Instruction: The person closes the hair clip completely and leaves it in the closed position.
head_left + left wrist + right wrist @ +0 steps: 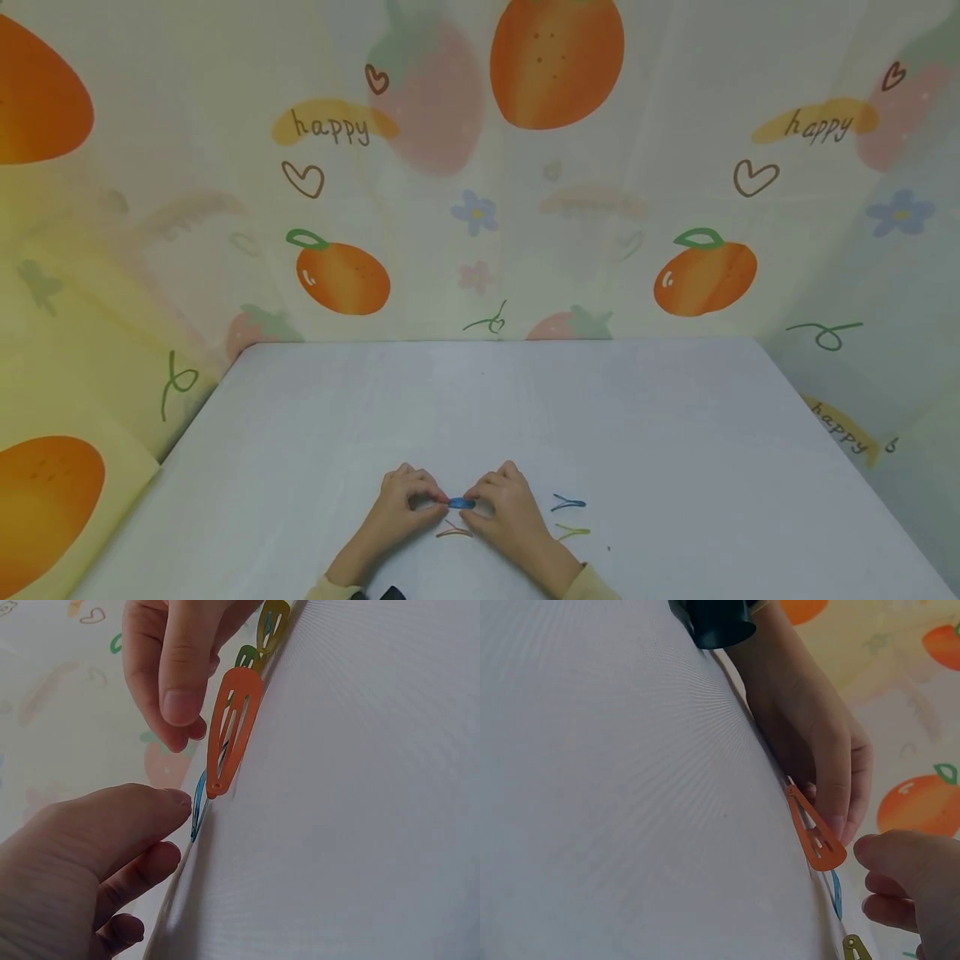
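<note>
Nearest the camera, pale yellowish sleeves [592,585] end at two bare wrists, with a dark object [392,593] cut off by the bottom edge between them. One word can be read, "happy" in loose brown lettering, printed three times on the fruit-patterned backdrop [600,275]: on the left banner [330,125] and right banner [817,123] high up, and on a slanting banner [843,429] low on the right wall. Brown hearts, oranges, strawberries and flowers surround the words.

Both hands meet over the near part of the white table [480,417], well apart from its back and side edges. The left hand [397,500] pinches one end of a blue clip [461,503] between thumb and forefinger; the right hand [510,512] pinches the other end.

Just in front of this clip, on the person's side, an orange clip [453,530] lies on its edge, its two arms parted. Right of the right hand lie a second blue clip [568,502] and, nearer the person, a yellow clip [573,531], both forked open. The left wrist view also shows a green clip [248,655], partly hidden behind the orange one.
</note>
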A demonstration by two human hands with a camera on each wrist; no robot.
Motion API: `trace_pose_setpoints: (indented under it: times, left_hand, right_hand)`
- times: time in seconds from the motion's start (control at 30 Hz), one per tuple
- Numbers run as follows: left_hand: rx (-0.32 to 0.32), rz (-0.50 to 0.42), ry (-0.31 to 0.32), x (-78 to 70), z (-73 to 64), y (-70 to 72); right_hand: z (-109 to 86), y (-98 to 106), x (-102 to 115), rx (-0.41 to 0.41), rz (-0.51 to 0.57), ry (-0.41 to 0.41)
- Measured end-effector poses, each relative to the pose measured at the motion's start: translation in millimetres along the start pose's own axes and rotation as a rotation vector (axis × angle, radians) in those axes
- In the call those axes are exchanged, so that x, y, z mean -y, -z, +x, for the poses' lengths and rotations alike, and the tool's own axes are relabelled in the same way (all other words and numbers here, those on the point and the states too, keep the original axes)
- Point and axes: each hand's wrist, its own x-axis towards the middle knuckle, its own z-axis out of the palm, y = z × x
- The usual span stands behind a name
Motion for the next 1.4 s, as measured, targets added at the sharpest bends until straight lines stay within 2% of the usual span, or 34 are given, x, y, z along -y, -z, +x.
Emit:
trace_pose_setpoints:
  times: [0.3, 0.63, 0.87, 1.07, 1.2, 1.3, 1.4]
  left_hand:
    - [0.001, -0.008, 0.026, -1.1, 0.1, 0.7]
    - [-0.002, -0.015, 0.030, -1.5, 1.0, 1.9]
    - [0.012, -0.048, 0.091, 1.5, -1.8, 0.4]
    - [-0.010, -0.037, 0.055, 0.0, -1.2, 2.0]
    - [-0.006, -0.030, 0.064, -0.8, -0.5, 2.4]
    - [-0.009, -0.022, 0.060, -1.3, 0.2, 2.9]
    - [-0.029, -0.022, 0.027, -0.9, 0.4, 3.3]
  right_hand:
    - [-1.1, 1, 2, -0.010, 0.012, -0.002]
    - [4.4, 4, 7, -0.053, 0.038, 0.044]
    - [-0.3, 3, 8, 0.001, 0.049, 0.001]
    - [-6.2, 4, 13, 0.033, 0.046, 0.011]
    - [-9.5, 5, 16, 0.046, 0.040, -0.003]
    - [-10.7, 6, 16, 0.035, 0.032, 0.007]
    - [-11.4, 6, 16, 0.027, 0.029, 0.030]
